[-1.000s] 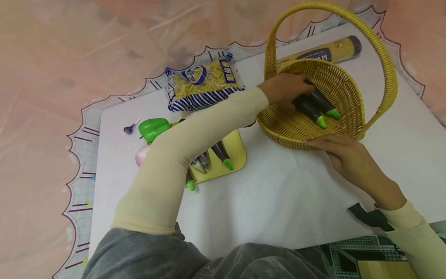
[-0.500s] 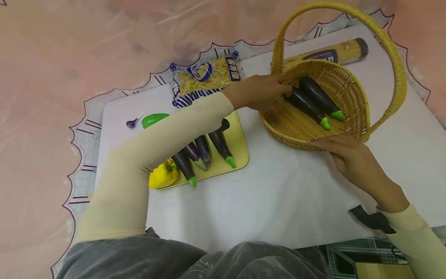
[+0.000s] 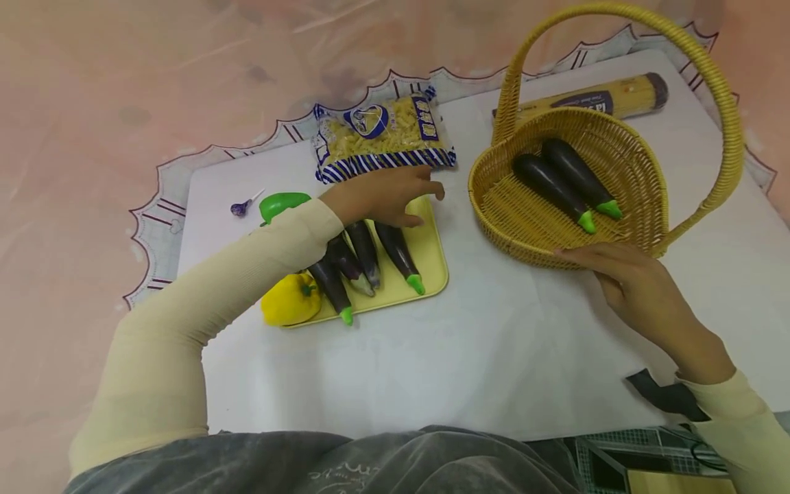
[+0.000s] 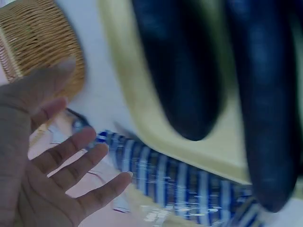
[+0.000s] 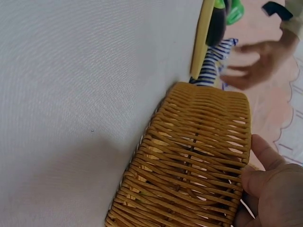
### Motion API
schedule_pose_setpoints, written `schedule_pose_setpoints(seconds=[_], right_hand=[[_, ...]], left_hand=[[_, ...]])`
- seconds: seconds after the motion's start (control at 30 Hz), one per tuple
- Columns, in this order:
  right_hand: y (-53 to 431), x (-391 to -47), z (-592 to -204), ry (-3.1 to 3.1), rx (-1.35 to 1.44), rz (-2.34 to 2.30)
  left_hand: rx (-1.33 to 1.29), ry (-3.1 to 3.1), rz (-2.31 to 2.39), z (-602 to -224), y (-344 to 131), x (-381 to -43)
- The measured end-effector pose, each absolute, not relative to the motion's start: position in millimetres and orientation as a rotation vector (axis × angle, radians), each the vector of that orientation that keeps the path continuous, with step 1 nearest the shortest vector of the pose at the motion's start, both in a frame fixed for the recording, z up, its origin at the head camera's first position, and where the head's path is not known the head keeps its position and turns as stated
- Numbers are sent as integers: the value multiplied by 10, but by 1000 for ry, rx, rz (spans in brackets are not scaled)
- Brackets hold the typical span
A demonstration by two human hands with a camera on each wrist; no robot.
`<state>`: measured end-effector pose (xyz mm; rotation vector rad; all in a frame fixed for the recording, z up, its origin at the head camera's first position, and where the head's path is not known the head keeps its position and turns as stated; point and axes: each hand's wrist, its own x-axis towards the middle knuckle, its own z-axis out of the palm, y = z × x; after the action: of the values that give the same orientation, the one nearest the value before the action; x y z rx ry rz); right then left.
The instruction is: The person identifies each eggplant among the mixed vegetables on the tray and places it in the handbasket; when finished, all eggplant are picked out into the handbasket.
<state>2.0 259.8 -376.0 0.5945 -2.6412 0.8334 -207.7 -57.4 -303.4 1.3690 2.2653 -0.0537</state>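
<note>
Around a white-covered table (image 3: 481,357), pinkish patterned sheeting (image 3: 185,68) and, along the far and left sides, scalloped cloth edging. Hovers with the left hand (image 3: 385,195) over the far part of a yellow tray (image 3: 435,267), close to the near edge of a pasta bag (image 3: 389,130) — fingers spread apart and slightly bent, nothing in their hold. Grips the near rim of a yellow wicker basket (image 3: 506,206) with the right hand (image 3: 623,274), thumb and fingers at the edge, partly hidden behind the wicker in the right wrist view.

Inside the basket, side by side on its floor with green ends toward the near right: two dark eggplants (image 3: 546,182). On the tray, to the left: four more eggplants (image 3: 398,250), slanting, two with green ends and two paler-tipped between them, plus a yellow pepper (image 3: 290,300) at the near-left corner.

In the way: the left sleeve (image 3: 247,264) — across the tray's left part and over some of a green pepper (image 3: 284,204). Beyond that pepper, a small purple lollipop (image 3: 241,208). Behind the basket, partly covered by it, a spaghetti packet (image 3: 623,96).
</note>
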Motion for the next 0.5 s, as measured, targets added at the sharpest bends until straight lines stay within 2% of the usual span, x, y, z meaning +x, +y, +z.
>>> schedule_pose_setpoints(seconds=[0.23,0.5], right_hand=[[2604,24,-3754,-2648,591,818],[2586,18,-3733,-2661,588,810]], left_hand=[[1209,2195,-92,-3161,-817,-2023],[1211,2184,-4,-3214,-935,-2000]])
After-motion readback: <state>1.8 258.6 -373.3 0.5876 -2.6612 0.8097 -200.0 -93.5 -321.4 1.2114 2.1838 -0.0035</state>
